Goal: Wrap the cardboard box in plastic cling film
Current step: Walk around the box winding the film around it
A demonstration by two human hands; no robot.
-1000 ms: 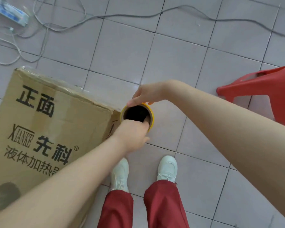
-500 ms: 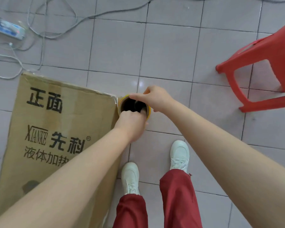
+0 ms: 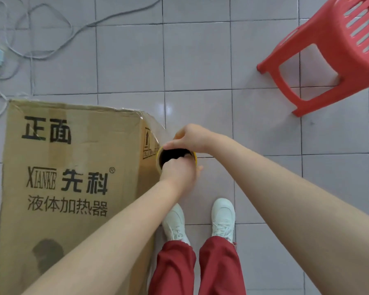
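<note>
Big cardboard box stands on the tiled floor at the left, film stretched off its top right corner. Both hands are on the film roll, held right beside that corner: left hand curled over the near rim with fingers tucked inside the dark core, right hand gripping the far rim. A red stool sits well apart at upper right, cables at upper left.

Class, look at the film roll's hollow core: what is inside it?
Fingers of the left hand dip into the film roll core; the right hand grips its far rim. Deeper inside is dark and unseen.
</note>
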